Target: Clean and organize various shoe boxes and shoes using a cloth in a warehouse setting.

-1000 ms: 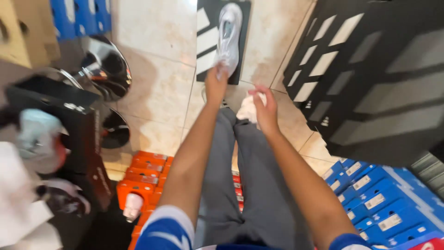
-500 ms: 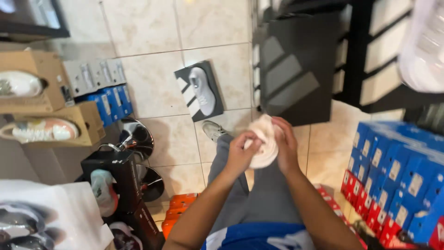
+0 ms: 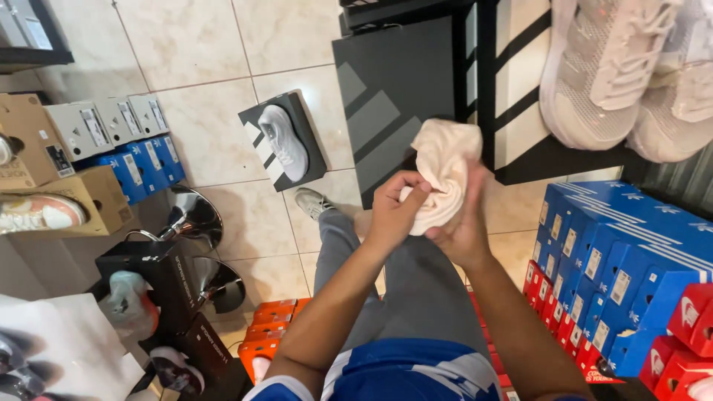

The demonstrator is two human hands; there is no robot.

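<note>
I hold a crumpled cream cloth (image 3: pixel 444 172) in front of me, above my grey-trousered knees. My left hand (image 3: pixel 395 210) pinches its lower folds with thumb and fingers curled in; my right hand (image 3: pixel 466 226) cups it from behind, fingers wrapped around the soft, twisted bundle. On the glossy beige tile floor (image 3: pixel 193 44) a smooth white sneaker (image 3: pixel 283 142) rests on a flat black shoebox lid (image 3: pixel 306 141) with white stripes. At the right edge of the floor, stacked blue cardboard shoeboxes (image 3: pixel 616 260) stand closed. Two pale knit sneakers (image 3: pixel 631 67) sit on a black shelf (image 3: pixel 553 156) at upper right. Orange boxes (image 3: pixel 269 327) lie stacked by my left leg.
</note>
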